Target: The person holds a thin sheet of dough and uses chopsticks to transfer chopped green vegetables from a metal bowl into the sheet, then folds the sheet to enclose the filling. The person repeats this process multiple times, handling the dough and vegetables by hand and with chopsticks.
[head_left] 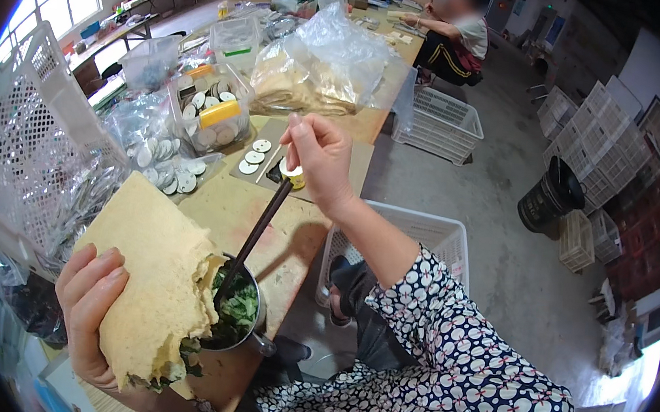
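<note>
My left hand is wrapped round a large pale flatbread with a ragged torn edge. Dark green leaves show at its lower edge. Raised over the table, my right hand grips a pair of dark chopsticks near their upper ends. Their lower tips reach into chopped leafy greens inside a round metal pot. The flatbread overlaps the pot's left side and hides part of it. A small yellow roll sits just behind the chopsticks.
Several white discs lie on a grey board, and more fill a clear tub. Plastic bags cover the far table. White crates stand on the floor at right, near a black bucket. Another person sits at the far end.
</note>
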`<state>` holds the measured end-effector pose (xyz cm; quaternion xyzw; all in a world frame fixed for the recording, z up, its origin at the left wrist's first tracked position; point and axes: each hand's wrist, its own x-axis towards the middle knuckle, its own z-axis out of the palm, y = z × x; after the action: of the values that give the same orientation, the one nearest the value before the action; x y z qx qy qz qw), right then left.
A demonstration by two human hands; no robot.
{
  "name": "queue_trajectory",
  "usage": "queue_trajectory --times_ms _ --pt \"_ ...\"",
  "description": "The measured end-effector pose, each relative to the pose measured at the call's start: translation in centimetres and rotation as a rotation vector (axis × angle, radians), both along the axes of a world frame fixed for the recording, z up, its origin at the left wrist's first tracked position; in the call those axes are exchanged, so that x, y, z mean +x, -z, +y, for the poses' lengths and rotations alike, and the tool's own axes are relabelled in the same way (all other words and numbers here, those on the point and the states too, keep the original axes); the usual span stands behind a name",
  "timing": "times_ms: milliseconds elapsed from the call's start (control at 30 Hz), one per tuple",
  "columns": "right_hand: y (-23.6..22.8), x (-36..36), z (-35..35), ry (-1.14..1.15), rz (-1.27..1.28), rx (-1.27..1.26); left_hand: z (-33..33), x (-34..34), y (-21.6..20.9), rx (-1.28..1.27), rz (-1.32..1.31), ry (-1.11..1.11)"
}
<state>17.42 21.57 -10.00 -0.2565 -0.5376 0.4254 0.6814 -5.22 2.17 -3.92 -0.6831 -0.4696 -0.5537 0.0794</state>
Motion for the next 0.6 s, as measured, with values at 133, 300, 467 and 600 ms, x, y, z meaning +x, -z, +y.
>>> queue_trajectory --times_ms 133,300,467,600 --pt "-2.6 -2.0 -3.6 -0.159 -0.121 0.083 -0.4 0.3 -0.9 -0.014 -0.008 0.021" --pt "-4.3 -4.0 -5.3 -0.433 -0.116 0.080 0.5 0.0 0.2 -0.037 -0.106 0.017" --pt "-4.4 -4.9 -7.4 -0.427 -0.179 0.190 1.0 -0.7 -0.1 -0.057 -0.104 0.111" --pt "-4.2 -4.2 -7.8 -0.310 -0.462 0.509 2.9 -0.8 0.4 -0.099 -0.154 0.145"
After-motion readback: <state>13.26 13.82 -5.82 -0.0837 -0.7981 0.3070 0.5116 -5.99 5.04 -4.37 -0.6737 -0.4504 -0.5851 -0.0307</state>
